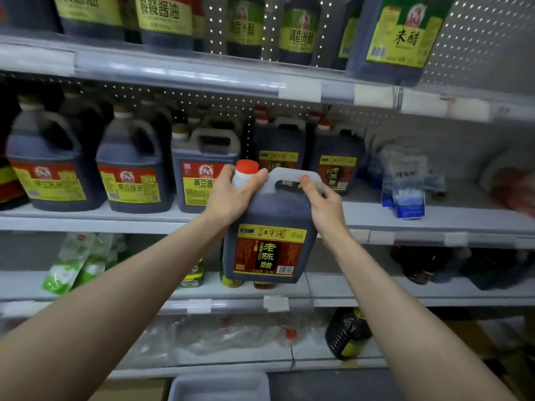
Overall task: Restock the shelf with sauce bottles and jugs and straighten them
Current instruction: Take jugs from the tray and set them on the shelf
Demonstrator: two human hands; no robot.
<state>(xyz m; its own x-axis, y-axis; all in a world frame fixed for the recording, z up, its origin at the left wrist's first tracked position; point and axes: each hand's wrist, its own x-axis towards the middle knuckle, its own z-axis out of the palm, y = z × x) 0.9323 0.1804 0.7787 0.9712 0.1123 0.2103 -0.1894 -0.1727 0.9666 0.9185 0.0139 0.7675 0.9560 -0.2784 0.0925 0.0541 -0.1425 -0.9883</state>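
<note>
Jug [269, 215] of dark vinegar, label turned outward, is held upright in the air before the middle shelf [376, 218], its base hanging below the shelf's front edge. The neck under the orange cap [247, 167] is gripped by the left hand [230, 195], and the handle [292, 176] is clasped by the right hand [324, 206], fingers curled round it. The step is judged to be the placing of the jug in front of two matching jugs [335, 166] at the back. For that, the base would need to be raised clear of the edge, the weight carried at the handle and steadied at the neck, and the jug set down square, label forward and level with the soy jugs [130, 175] lined up to the left. Care would be called for beside the nearest soy jug [199, 175], which stands just beside the left hand. Pale metal shelving backed with pegboard [477, 39] is seen throughout. Blue packets [404, 183] are piled on the right of the same shelf, green packets [72, 261] lie on the shelf below, and a dark bottle [347, 334] lies tipped on the lowest one.
</note>
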